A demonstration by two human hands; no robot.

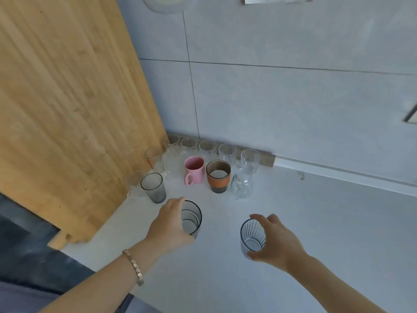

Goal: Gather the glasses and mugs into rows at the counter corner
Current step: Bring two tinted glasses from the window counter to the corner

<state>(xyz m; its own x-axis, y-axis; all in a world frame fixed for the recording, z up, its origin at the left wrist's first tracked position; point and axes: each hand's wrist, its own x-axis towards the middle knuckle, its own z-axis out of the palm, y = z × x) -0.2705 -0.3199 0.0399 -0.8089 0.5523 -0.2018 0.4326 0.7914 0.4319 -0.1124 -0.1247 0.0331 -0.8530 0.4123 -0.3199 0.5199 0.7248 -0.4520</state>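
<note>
White tabletop (293,222), pale tiled wall (293,98) behind, tall wooden panel (67,98) along the left side. The person has both hands out, well apart, each wrapped round a glass. Left hand (169,224) grips a smoky grey glass (191,219) from its 9 o'clock side, fingers curled over the rim; glass looks upright, cannot tell if it touches the tabletop. Bracelet (134,266) on the left wrist. Right hand (273,240) clamps a ribbed blue-tinted glass (251,237) from its 3 o'clock side, thumb at the bottom, fingers over the top rim; glass tilted slightly towards the camera.

Corner cluster sits at 12 o'clock from the hands. Back row of clear glasses (207,149) against the wall base, running from the panel out to the right, close together. In front: pink mug (194,169), handle pointing down-left, just beside an orange-banded cup (217,176) at its 3 o'clock. Small clear jug (242,182) at 3 o'clock of that cup, near it. A second grey glass (153,187) stands at 9 o'clock of the pink mug, near the panel edge, upright. More clear glassware (155,160) along the panel, blurred against the wood, count unclear. Both held glasses are apart from the cluster, nearer the person.
</note>
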